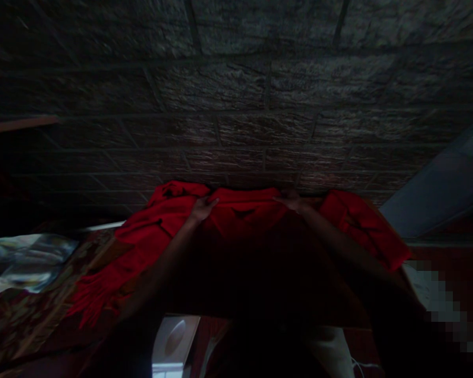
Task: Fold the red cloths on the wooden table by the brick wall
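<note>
In the middle of a dark table, a red garment (246, 197) lies with a folded band along its upper edge and a small dark gap below it. My left hand (201, 209) grips the garment's left upper corner, thumb pointing inward. At the opposite corner, my right hand (294, 201) pinches the cloth between thumb and fingers. Beside my left hand, a red scarf (142, 239) with a fringed end lies bunched toward the table's left edge. A folded red cloth (364, 223) rests right of my right arm. Deep shadow hides the garment's lower part.
A rough block wall (236, 84) rises directly behind the table (331, 294). At left, a shiny plastic bag (27, 260) lies on a patterned surface. A white tissue box (175, 341) shows below the table's front edge. A bluish panel (437, 178) stands at right.
</note>
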A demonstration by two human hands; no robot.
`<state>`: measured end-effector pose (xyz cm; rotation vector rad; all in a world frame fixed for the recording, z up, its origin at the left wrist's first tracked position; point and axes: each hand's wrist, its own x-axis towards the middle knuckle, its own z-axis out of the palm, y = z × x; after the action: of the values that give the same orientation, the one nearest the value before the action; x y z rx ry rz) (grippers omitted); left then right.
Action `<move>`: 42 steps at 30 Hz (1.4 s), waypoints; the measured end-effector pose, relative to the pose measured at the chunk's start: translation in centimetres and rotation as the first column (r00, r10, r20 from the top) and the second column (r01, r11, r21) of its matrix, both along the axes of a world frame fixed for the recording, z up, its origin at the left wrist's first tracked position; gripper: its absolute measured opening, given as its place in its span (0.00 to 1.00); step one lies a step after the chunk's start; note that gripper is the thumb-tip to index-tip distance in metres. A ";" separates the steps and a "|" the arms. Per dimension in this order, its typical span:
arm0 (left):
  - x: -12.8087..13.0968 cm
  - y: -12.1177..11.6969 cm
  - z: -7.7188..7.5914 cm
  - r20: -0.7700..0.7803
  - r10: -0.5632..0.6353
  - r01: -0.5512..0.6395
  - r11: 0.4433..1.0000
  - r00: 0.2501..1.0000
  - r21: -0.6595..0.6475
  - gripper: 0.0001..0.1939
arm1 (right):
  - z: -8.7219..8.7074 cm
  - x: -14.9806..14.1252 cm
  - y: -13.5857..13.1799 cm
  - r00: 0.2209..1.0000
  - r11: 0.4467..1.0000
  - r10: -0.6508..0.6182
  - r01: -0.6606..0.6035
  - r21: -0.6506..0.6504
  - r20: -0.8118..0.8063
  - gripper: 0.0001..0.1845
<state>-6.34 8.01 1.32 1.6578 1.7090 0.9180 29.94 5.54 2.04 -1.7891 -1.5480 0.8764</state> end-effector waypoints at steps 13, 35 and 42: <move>-0.6 -2.4 0.7 0.100 -0.091 0.093 0.996 0.991 -0.015 0.32 | 1.8 -7.0 -5.7 0.829 0.771 0.340 -0.516 0.374 0.443 0.18; -0.5 -2.3 -1.2 -0.068 -0.072 0.079 0.991 0.995 0.107 0.30 | -0.9 -9.5 -4.4 0.684 0.555 0.647 -0.726 0.406 0.339 0.09; -0.5 -2.4 -1.9 -0.037 -0.084 0.088 0.988 0.996 0.123 0.29 | -1.2 -10.6 -5.0 0.624 0.496 0.714 -0.770 0.400 0.317 0.13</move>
<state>-6.85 5.62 -0.59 1.8219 1.6162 0.9795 19.32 0.49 0.86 -0.7327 -2.4257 0.6173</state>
